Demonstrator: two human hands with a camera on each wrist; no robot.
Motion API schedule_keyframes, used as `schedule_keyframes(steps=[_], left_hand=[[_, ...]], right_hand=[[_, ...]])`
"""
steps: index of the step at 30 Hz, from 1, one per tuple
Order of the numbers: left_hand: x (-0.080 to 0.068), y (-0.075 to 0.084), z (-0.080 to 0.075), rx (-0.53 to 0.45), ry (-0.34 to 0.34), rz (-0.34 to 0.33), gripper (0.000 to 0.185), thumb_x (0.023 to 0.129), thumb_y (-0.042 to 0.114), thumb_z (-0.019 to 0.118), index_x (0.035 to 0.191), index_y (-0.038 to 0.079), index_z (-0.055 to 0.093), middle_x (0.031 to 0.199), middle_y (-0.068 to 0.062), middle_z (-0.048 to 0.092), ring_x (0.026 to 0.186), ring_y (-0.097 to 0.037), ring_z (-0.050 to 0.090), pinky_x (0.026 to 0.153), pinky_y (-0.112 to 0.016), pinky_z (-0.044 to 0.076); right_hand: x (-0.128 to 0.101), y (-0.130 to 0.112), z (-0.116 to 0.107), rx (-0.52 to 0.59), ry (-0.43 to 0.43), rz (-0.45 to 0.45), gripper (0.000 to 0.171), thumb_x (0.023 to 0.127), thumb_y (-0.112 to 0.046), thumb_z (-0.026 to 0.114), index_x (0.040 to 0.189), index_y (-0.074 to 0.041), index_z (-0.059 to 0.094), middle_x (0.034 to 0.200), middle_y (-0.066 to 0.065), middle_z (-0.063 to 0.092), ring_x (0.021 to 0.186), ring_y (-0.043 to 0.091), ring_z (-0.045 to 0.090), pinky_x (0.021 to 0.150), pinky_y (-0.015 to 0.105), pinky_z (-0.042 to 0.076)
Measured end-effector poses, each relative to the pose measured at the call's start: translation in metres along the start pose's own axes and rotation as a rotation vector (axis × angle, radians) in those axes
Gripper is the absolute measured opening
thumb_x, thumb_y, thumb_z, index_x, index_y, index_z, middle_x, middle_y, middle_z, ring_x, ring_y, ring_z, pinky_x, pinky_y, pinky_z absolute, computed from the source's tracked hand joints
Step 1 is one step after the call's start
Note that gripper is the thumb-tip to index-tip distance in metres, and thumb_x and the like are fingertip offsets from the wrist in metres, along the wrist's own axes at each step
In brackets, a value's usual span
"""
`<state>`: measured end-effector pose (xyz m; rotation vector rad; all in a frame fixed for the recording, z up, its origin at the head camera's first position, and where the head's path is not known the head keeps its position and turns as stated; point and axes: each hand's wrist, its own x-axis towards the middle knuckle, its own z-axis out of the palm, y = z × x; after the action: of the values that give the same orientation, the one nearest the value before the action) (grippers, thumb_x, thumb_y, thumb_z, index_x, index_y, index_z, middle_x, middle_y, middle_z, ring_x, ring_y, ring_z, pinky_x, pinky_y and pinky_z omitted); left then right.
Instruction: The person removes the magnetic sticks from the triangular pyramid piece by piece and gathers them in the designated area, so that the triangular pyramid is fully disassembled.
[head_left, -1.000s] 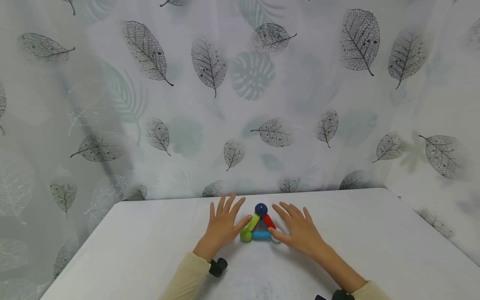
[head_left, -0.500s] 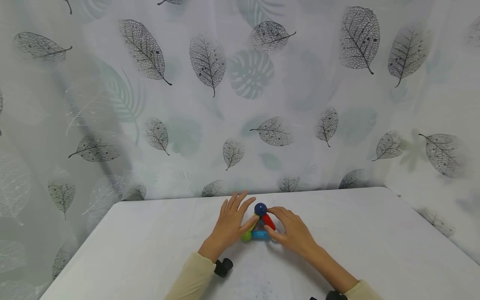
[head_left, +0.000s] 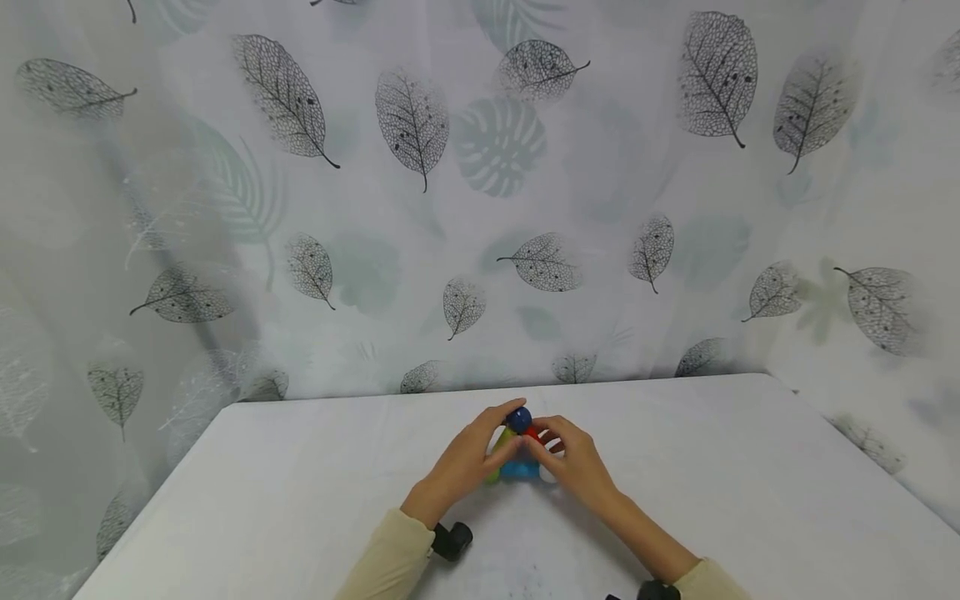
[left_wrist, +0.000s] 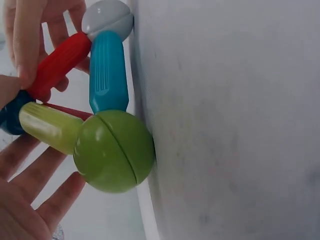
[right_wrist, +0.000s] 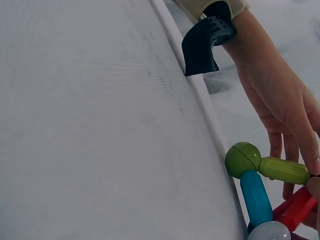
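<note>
Toy: we see a triangle point(head_left: 517, 454) of coloured rods and balls on the desk point(head_left: 300, 500).
Left hand point(head_left: 468, 458): grasping the triangle.
Right hand point(head_left: 570, 462): grasping it too.

Soft, even light fills all three views, with no single bright source to be made out. In the head view the white table point(head_left: 300, 500) is evenly lit and the hands cast only faint, short shadows on it. The leaf-print curtain point(head_left: 480, 208) is sharp in the middle and turns smeared and hazy toward the left edge, where the wide lens also bends the picture. The left wrist view is bright, almost washed out at the upper left; the green ball point(left_wrist: 114, 151) is crisp with a dull sheen, and a thin dark shadow lies where it meets the table. The right wrist view is slightly dimmer, the near tabletop soft and grainy.
</note>
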<state>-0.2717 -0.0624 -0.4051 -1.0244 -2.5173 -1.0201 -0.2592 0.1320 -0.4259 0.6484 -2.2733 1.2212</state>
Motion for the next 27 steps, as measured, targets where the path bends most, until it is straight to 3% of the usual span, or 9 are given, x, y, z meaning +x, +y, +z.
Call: schedule_keyframes(steps=[6,19,27], left_hand=[[-0.0001,0.0025,-0.0002,-0.068,0.008,-0.006,0.052,0.098,0.018,0.06,0.147,0.019,0.042,0.133,-0.006,0.056,0.12,-0.019,0.057,0.1,-0.041,0.047],[0.0028,0.003,-0.0001,-0.067,0.014,0.009,0.052,0.097,0.015,0.061,0.146,0.016,0.043,0.131,-0.007,0.057,0.117,-0.02,0.058,0.095,-0.04,0.05],[0.0022,0.0033,0.0014,-0.059,-0.005,-0.005,0.052,0.096,0.013,0.061,0.145,0.014,0.043,0.133,-0.008,0.054,0.116,-0.02,0.058,0.096,-0.041,0.05]], right_hand=[[0.0002,-0.0013,0.002,0.058,0.01,0.056,0.02,0.086,-0.008,0.072,0.105,-0.005,0.069,0.091,0.002,0.068,0.075,0.008,0.061,0.065,0.026,0.055],[0.0033,-0.0028,0.0017,0.098,-0.012,0.134,0.017,0.089,-0.009,0.069,0.106,-0.008,0.067,0.096,0.001,0.067,0.081,0.011,0.06,0.068,0.024,0.053],[0.0006,-0.0002,-0.0011,0.091,-0.049,0.127,0.017,0.09,-0.011,0.068,0.108,-0.011,0.067,0.099,0.0,0.069,0.082,0.013,0.061,0.069,0.025,0.053]])
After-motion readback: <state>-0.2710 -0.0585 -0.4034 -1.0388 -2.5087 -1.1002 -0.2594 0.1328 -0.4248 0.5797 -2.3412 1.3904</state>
